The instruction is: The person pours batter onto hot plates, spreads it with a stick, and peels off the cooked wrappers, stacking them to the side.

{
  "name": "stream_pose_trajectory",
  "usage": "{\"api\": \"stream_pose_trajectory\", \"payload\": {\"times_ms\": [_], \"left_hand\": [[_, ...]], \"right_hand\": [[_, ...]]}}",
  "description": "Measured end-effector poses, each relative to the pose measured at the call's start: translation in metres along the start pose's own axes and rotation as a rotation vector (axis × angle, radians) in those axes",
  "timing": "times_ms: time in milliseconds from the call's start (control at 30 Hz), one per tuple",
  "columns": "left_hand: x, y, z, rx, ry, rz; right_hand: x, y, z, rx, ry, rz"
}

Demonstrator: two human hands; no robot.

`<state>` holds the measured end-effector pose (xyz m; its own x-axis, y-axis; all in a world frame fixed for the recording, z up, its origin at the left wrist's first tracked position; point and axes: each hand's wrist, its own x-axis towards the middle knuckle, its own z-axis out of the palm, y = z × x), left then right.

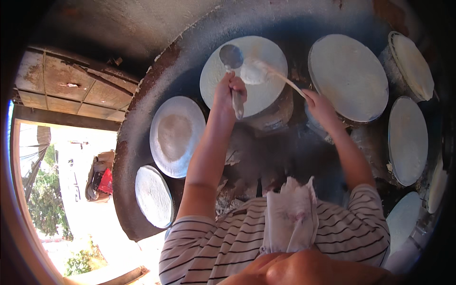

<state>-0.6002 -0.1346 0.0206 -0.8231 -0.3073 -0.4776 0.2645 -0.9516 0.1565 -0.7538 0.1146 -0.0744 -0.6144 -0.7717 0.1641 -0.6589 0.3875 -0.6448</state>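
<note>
My left hand (231, 89) is closed around the handle of a metal ladle (231, 56), whose dark round bowl is over a round pan coated with pale batter (265, 103). In my right hand (317, 103) is a thin wooden stick (290, 82). The stick's far end meets a white, frothy-looking mass (253, 72) on the same pan, just right of the ladle. Blur hides what is at the stick's tip.
Several more round pans stand around me: a pale-coated one (348, 78) at right, a metal one with a brownish middle (175, 137) and a white-covered one (154, 196) at left. A dark curved ledge (133, 174) surrounds them. Ash-like debris (228, 203) lies near my body.
</note>
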Motion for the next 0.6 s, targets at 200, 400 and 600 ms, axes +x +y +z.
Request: {"api": "stream_pose_trajectory", "payload": {"times_ms": [200, 400, 600], "left_hand": [[0.015, -0.072, -0.025, -0.065, 0.146, 0.235], [-0.037, -0.077, -0.041, -0.783, -0.384, 0.111], [-0.182, -0.097, -0.062, -0.767, -0.708, -0.145]], "right_hand": [[-0.029, -0.064, 0.022, 0.635, -0.324, 0.661], [0.015, -0.065, 0.03, 0.316, -0.037, 0.145], [-0.019, -0.05, 0.021, 0.021, -0.383, -0.093]]}}
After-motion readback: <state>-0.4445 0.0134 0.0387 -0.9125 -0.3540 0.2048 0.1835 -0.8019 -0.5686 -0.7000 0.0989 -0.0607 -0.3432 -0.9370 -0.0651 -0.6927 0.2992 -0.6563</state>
